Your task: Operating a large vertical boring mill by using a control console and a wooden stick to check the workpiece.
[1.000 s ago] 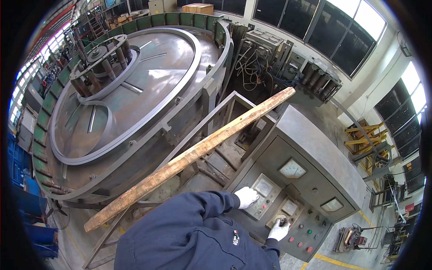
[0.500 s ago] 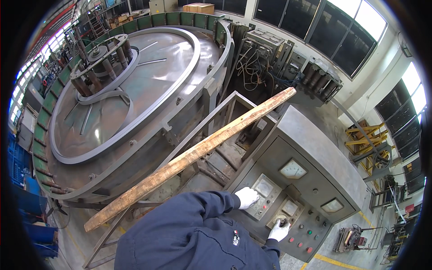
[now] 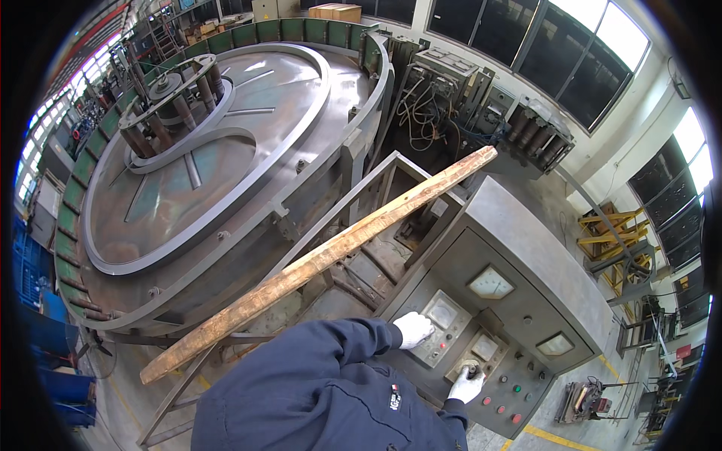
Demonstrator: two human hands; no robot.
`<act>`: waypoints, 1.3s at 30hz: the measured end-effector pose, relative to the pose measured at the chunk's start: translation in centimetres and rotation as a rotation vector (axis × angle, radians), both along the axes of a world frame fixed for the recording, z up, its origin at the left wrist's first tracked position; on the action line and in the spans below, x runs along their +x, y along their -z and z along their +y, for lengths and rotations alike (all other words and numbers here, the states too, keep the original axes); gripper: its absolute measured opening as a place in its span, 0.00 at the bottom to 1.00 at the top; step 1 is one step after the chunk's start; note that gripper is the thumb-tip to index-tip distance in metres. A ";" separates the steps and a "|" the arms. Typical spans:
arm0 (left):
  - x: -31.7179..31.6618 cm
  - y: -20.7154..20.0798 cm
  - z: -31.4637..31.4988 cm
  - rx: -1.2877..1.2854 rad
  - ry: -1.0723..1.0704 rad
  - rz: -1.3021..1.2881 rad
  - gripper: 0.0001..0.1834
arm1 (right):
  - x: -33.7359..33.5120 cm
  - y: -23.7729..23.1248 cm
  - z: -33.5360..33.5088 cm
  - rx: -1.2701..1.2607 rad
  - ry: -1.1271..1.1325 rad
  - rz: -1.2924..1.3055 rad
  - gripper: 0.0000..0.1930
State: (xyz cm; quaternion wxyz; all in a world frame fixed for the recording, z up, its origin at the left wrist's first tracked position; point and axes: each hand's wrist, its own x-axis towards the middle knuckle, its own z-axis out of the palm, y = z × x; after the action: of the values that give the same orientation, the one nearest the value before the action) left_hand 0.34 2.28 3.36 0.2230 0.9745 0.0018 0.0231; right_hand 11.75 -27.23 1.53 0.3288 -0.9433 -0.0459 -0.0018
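Note:
My white-gloved left hand [image 3: 413, 329] rests with curled fingers at the left edge of a small gauge plate [image 3: 442, 310] on a grey control console [image 3: 543, 263]. Whatever lies under its fingertips is hidden. Lower right, my gloved right hand [image 3: 466, 386] pinches a dark control knob [image 3: 471, 369] below a second gauge [image 3: 483, 347]. Left of the console stands a big round turntable [image 3: 214, 161] inside a green ribbed rim. A grey strip [image 3: 325, 90] circles its outer part and curves inward to a central roller cage [image 3: 169, 105].
A long wooden beam [image 3: 331, 255] lies slantwise between turntable and console, above a metal frame [image 3: 376, 174]. Red and green buttons [image 3: 517, 389] sit right of my right hand. Cabled machinery [image 3: 425, 113] stands by the windows, a yellow rack [image 3: 613, 233] at the right.
The turntable's slots and the inner curve of the strip have shifted counterclockwise; the inner curve now sits farther right and higher. Both hands stay at the same spots on the console.

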 end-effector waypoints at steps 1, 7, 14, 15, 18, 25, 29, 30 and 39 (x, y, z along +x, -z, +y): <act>0.0 0.0 0.0 -0.003 0.000 -0.006 0.09 | -0.1 -0.2 0.1 0.005 0.005 0.012 0.21; 0.1 1.0 -0.1 0.006 -0.019 -0.078 0.08 | 0.2 0.4 -0.3 -0.016 -0.003 -0.008 0.20; 0.1 1.5 -0.2 0.011 -0.028 -0.077 0.08 | -0.3 -0.4 0.3 0.026 -0.013 -0.027 0.18; 0.1 1.5 -0.2 0.009 -0.029 -0.076 0.08 | -0.3 -0.5 0.3 0.034 -0.007 -0.017 0.17; 0.2 1.5 -0.2 0.010 -0.022 -0.088 0.08 | -0.3 -0.4 0.2 0.038 -0.004 -0.034 0.17; 0.1 0.8 -0.2 0.007 -0.022 -0.047 0.08 | -0.1 0.0 0.1 0.033 -0.008 -0.028 0.17; 0.0 0.7 -0.2 0.003 -0.022 -0.053 0.08 | 0.1 0.7 -0.5 0.000 -0.026 -0.055 0.18; 0.0 0.6 -0.2 0.001 -0.021 -0.058 0.08 | 0.2 0.9 -0.6 -0.009 -0.030 -0.068 0.18; -0.1 -0.5 0.0 -0.015 -0.003 -0.015 0.10 | 0.2 1.7 -0.7 0.001 -0.011 -0.157 0.17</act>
State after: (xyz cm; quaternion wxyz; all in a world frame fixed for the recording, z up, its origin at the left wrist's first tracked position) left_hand 0.29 2.25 3.89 0.2302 0.9727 0.0020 0.0306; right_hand 11.97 -27.90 -0.18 0.3248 -0.9397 -0.0767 -0.0742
